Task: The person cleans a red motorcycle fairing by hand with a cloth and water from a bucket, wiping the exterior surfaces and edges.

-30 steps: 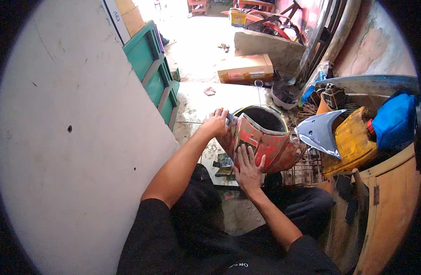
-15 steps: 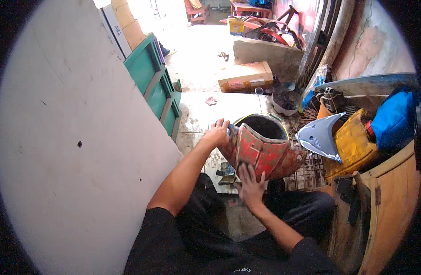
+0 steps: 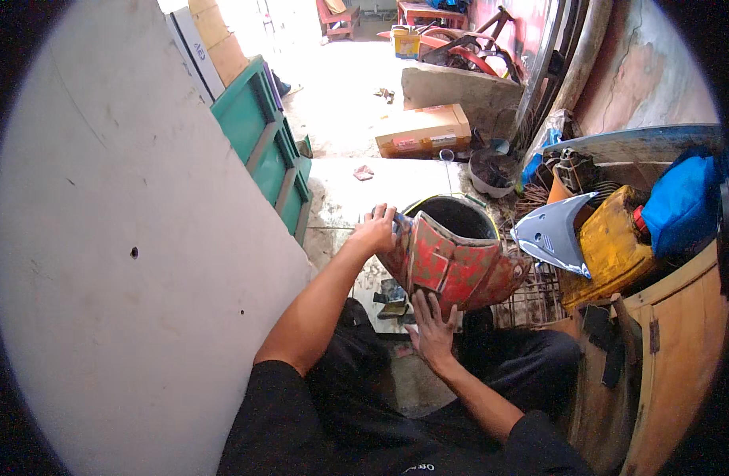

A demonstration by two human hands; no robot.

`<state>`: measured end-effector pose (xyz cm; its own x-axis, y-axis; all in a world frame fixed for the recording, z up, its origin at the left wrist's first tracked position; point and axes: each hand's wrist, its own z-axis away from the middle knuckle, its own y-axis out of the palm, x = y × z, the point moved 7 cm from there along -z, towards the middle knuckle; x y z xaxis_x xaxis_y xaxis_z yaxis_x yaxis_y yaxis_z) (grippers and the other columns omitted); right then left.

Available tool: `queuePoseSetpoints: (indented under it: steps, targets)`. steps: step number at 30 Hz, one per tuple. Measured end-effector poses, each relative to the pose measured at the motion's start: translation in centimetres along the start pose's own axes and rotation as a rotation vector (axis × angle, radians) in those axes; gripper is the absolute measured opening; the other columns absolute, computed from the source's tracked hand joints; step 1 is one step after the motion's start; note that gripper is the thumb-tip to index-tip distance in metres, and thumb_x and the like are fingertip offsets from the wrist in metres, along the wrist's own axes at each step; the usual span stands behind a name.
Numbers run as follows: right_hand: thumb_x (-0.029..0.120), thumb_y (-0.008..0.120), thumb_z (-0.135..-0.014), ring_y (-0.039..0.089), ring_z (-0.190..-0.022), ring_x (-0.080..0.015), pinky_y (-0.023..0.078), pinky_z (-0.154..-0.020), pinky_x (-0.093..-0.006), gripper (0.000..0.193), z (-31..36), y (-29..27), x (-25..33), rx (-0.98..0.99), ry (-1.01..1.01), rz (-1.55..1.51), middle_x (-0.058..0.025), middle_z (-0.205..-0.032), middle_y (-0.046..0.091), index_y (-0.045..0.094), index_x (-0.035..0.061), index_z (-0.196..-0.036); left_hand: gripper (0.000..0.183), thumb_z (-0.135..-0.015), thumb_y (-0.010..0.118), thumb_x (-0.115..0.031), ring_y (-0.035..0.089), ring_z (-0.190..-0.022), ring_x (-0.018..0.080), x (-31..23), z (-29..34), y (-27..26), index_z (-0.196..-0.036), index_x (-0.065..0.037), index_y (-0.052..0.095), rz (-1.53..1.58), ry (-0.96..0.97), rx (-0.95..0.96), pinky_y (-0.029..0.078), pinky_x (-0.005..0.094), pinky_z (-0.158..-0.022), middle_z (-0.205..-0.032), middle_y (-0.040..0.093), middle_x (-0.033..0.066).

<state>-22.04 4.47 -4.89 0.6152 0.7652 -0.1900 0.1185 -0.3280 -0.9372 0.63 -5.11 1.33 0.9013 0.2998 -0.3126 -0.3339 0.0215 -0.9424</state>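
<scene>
A worn red motorcycle body panel (image 3: 453, 266), its paint patchy with dull brown areas, is tilted in front of me against a black bucket (image 3: 458, 214). My left hand (image 3: 376, 230) is closed over the panel's upper left edge, its fingertips partly hidden behind it. Against the lower front face rests my right hand (image 3: 433, 327), fingers stretched and apart. A small dark patch shows by its fingertips; I cannot tell whether it is a separate piece pressed under them. Small dark pieces (image 3: 392, 300) lie on the floor left of the panel.
On the right are a grey-blue plastic panel (image 3: 553, 234), a yellow jerrycan (image 3: 614, 242), a blue bag (image 3: 682, 206) and a wooden cabinet (image 3: 674, 341). A white board (image 3: 134, 317) stands close on my left. Ahead are a cardboard box (image 3: 424, 131) and a green frame (image 3: 261, 139).
My right hand has slid slightly down the panel's face and is less blurred. My left hand keeps its hold, and the panel has barely moved.
</scene>
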Motion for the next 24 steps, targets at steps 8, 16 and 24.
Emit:
queuePoseSetpoints:
  steps: [8,16,24]
  targets:
    - [0.046,0.054,-0.087,0.021,-0.143,-0.02,0.002,-0.111,-0.0614,0.068,-3.7,-2.1,-1.1,-0.003,0.042,-0.126,0.0004,-0.154,0.028,0.035,0.0163,-0.146,0.07,-0.08,0.06,-0.021,0.04,-0.124,0.0506,0.5,0.0,0.2,-0.141,-0.007,0.029,0.014,0.015,0.021,0.04,0.0526,-0.102,-0.145,0.029,0.0256]
    - [0.046,0.059,-0.083,0.021,-0.143,-0.0222,0.003,-0.111,-0.0611,0.073,-6.9,-2.2,-1.0,-0.01,0.066,-0.208,-0.0009,-0.155,0.026,0.036,0.0144,-0.145,0.065,-0.081,0.061,-0.024,0.043,-0.124,0.0454,-0.1,-0.6,0.5,-0.139,-0.012,0.032,-0.013,-0.01,0.006,0.043,0.0579,-0.096,-0.146,0.03,0.0169]
    - [0.04,0.058,-0.085,0.022,-0.142,-0.0247,0.009,-0.11,-0.0616,0.07,0.5,-0.8,0.6,0.066,0.03,-0.193,-0.0033,-0.153,0.03,0.035,0.0115,-0.145,0.063,-0.081,0.058,-0.023,0.041,-0.125,0.0458,0.5,-0.5,0.5,-0.137,-0.01,0.034,-0.042,-0.007,-0.011,0.044,0.0542,-0.097,-0.146,0.031,0.0187]
